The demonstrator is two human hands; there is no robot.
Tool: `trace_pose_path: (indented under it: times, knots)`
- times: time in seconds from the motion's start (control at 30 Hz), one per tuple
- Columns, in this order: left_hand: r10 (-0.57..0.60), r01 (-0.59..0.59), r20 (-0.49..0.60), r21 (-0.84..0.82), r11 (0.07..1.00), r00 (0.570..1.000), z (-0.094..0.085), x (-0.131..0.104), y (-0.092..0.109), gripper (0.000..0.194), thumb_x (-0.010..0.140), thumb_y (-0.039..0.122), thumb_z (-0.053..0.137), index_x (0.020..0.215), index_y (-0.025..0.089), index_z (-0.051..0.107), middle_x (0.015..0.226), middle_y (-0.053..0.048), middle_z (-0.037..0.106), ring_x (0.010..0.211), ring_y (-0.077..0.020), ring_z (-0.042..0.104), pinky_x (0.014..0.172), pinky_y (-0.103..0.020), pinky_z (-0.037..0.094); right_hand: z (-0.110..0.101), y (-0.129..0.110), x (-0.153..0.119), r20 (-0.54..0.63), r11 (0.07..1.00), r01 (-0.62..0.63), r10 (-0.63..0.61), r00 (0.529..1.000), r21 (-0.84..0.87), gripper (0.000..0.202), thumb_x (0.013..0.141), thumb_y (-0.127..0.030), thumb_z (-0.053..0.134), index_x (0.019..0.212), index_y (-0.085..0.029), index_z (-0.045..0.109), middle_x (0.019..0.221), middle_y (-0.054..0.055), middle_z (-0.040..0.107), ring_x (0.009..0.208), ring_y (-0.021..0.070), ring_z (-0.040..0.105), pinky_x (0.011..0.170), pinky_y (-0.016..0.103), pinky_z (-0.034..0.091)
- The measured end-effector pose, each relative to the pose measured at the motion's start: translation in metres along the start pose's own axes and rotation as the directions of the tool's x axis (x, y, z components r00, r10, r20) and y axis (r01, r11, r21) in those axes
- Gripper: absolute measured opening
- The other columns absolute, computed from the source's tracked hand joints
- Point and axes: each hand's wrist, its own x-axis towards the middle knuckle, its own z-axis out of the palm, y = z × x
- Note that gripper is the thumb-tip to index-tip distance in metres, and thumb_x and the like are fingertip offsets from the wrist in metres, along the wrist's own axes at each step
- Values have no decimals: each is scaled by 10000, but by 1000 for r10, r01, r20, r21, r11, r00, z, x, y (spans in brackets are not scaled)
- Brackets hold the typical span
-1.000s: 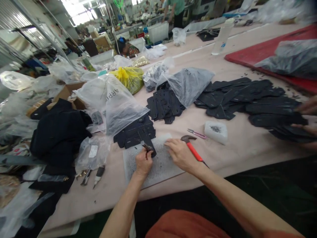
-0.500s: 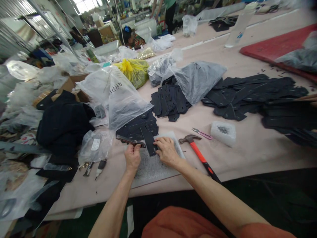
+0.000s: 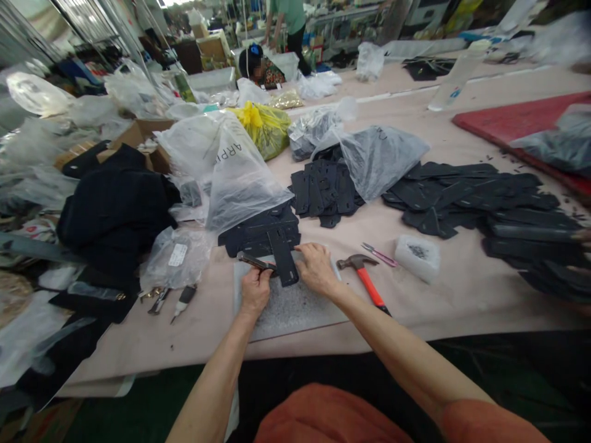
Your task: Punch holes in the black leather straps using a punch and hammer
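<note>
My left hand [image 3: 257,288] is closed on a dark metal tool [image 3: 252,261], which points to the upper left. A black strip [image 3: 283,258] lies between my hands, its lower end over a speckled translucent board [image 3: 295,311]. My right hand [image 3: 316,267] is at the strip's right side, fingers bent; what its fingertips hold, if anything, is hidden. Behind the strip is a pile of black pieces [image 3: 249,231], partly under a clear plastic bag [image 3: 226,166]. A hammer [image 3: 368,283] with an orange-red handle lies right of the board.
Pink-handled snips [image 3: 379,254] and a white block [image 3: 417,257] with small dark bits lie at right. More black pieces [image 3: 462,197] spread beyond. At left are a small bag [image 3: 173,261], a pointed tool [image 3: 184,301] and dark cloth [image 3: 115,215]. People are in the background.
The view has shifted a little. My right hand's fingers have moved off the strip's face to its right edge, and the slot at the strip's lower end now shows.
</note>
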Motion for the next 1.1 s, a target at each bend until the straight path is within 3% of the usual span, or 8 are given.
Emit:
trace_pose_path:
  times: [0.13, 0.3, 0.43, 0.57, 0.7, 0.8, 0.97, 1.1]
  knots:
    - [-49, 50, -52, 16, 999, 997, -2, 0, -5, 266, 886, 350, 521, 956, 169, 703, 906, -66, 721, 864, -227, 681, 798, -321, 551, 18, -15, 22, -17, 998, -55, 55, 998, 13, 404, 802, -265, 660, 1180, -138, 597, 1181, 145, 625, 1133, 314, 476, 1048, 473, 230]
    - [-103, 107, -107, 32, 994, 989, -6, -1, -10, 365, 870, 464, 517, 929, 163, 717, 864, -84, 727, 825, -261, 685, 745, -336, 545, 30, -27, 25, -153, 992, -115, 123, 981, 56, 440, 754, -118, 603, 1193, -146, 578, 1039, 105, 662, 1051, 262, 544, 1016, 432, 323]
    - [-141, 140, -140, -16, 990, 980, -8, 0, -15, 425, 841, 525, 513, 938, 169, 722, 891, -87, 736, 872, -283, 688, 726, -331, 543, 23, -17, 15, -213, 985, -125, 148, 966, 118, 303, 758, -103, 527, 1035, -158, 636, 895, 59, 686, 849, 194, 620, 777, 288, 469]
    - [-158, 160, -121, 5, 987, 980, -7, 2, -16, 411, 830, 521, 509, 893, 169, 710, 829, -83, 726, 781, -274, 683, 671, -327, 529, -20, -1, 38, -228, 980, -122, 157, 961, 158, 214, 767, -149, 506, 924, -155, 651, 779, 16, 686, 702, 155, 630, 633, 228, 481]
    - [-155, 154, -91, -16, 988, 984, -7, 2, -10, 364, 844, 462, 497, 904, 169, 704, 837, -79, 721, 792, -261, 679, 704, -328, 525, -85, 11, 106, -352, 980, -164, 193, 916, 110, 328, 773, -232, 555, 1066, -104, 632, 911, 74, 676, 828, 195, 621, 787, 309, 494]
    - [-151, 146, -88, -54, 988, 985, -6, 1, -5, 343, 852, 427, 491, 923, 164, 700, 858, -80, 723, 827, -255, 679, 729, -325, 520, -102, 9, 137, -421, 987, -160, 157, 893, 29, 451, 790, -217, 566, 1212, -59, 566, 1123, 164, 614, 996, 245, 570, 945, 403, 423]
    - [-169, 165, -96, -48, 985, 981, -6, 1, -3, 305, 854, 395, 495, 894, 163, 689, 820, -69, 714, 767, -237, 668, 692, -310, 497, -41, -22, 104, -126, 988, 113, -126, 984, -108, 207, 780, -176, 659, 984, -201, 682, 1012, 47, 643, 985, 208, 560, 898, 312, 412]
    - [-160, 158, -105, -27, 987, 982, -5, 1, -4, 289, 861, 380, 494, 884, 164, 684, 822, -69, 706, 779, -231, 658, 710, -308, 496, 10, -37, 78, 173, 864, 317, -269, 947, -391, 191, 829, -211, 667, 1020, -200, 663, 1045, 70, 618, 1016, 236, 513, 861, 335, 374]
